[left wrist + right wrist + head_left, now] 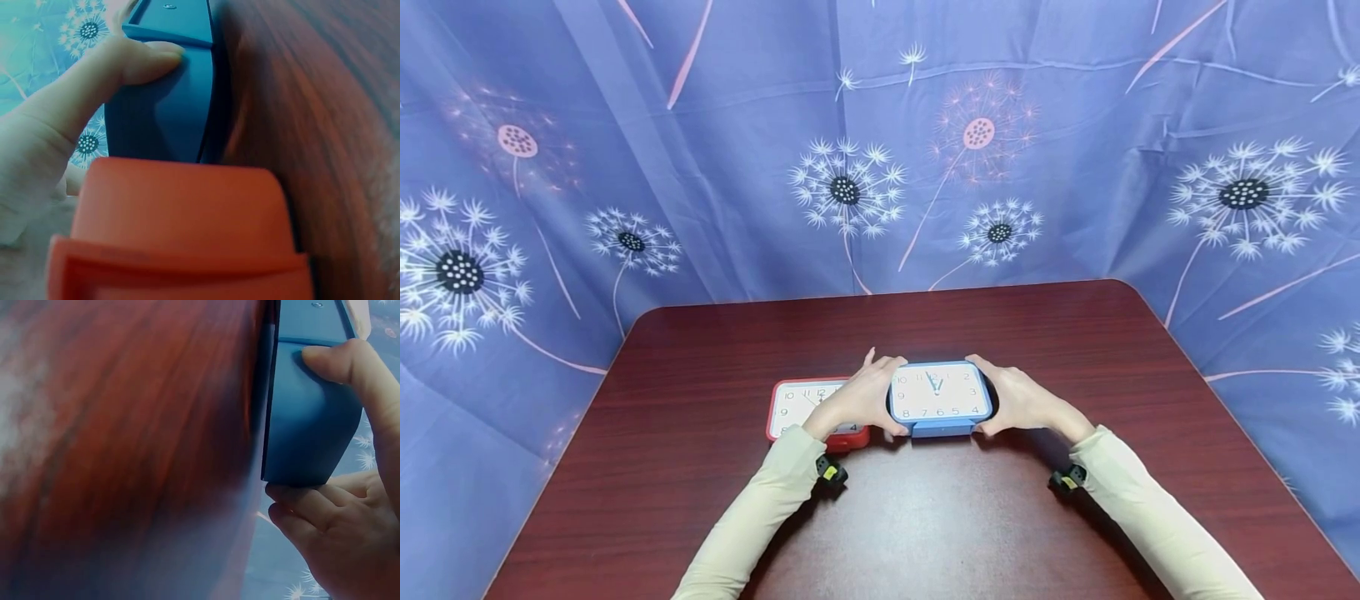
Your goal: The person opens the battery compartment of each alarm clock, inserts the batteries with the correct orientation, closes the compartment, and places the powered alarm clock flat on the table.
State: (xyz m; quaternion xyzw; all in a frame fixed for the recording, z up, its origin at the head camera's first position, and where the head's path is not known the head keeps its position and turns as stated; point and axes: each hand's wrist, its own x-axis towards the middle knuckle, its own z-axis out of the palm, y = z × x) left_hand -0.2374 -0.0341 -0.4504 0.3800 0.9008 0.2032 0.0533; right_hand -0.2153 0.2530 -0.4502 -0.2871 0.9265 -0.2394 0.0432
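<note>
A blue clock [942,396] with a white face is held at both ends, face up toward the head camera. My left hand [863,396] grips its left end, thumb on the near side. On the opposite end my right hand [1018,398] has the same kind of grip; the right wrist view shows its thumb on the clock's blue side [306,419] and fingers beneath the far edge. Left of it lies a red clock [797,408], its right part hidden under my left hand and wrist. The red casing [181,206] fills the near part of the left wrist view.
Both clocks are over a dark red-brown wooden table [700,517] with rounded far corners. Behind and beside the table hangs a blue cloth [737,167] printed with dandelions. Each wrist carries a small black camera, such as the right wrist camera [1066,480].
</note>
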